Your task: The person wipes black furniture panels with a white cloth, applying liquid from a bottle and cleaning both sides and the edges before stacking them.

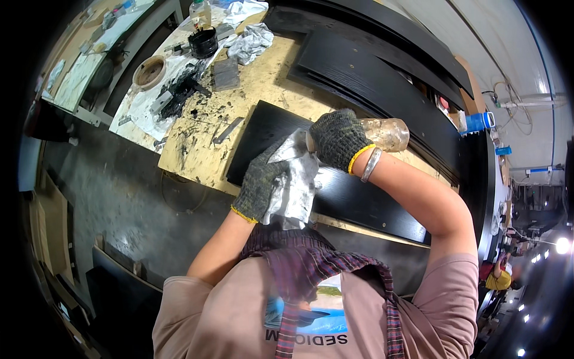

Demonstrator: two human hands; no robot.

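Both my hands wear dark knitted gloves with yellow cuffs. My left hand (260, 182) grips a crumpled whitish rag (294, 185) smudged with grey, which hangs over the near edge of a black panel (365, 206). My right hand (338, 140) is closed round a clear, stained plastic bottle (387, 134). The bottle lies tilted on its side, with its mouth end against the rag and its base to the right. Whether liquid is coming out cannot be seen. The panel lies across the near side of the worktable (203, 149).
Stacked black panels (365, 69) fill the table's far right. At the far left are a black-coated tub (203, 43), a round brown container (149, 73), a grey block (226, 74), a crumpled cloth (250, 43) and a flat strip (228, 130). A blue bottle (478, 122) stands beyond the panels.
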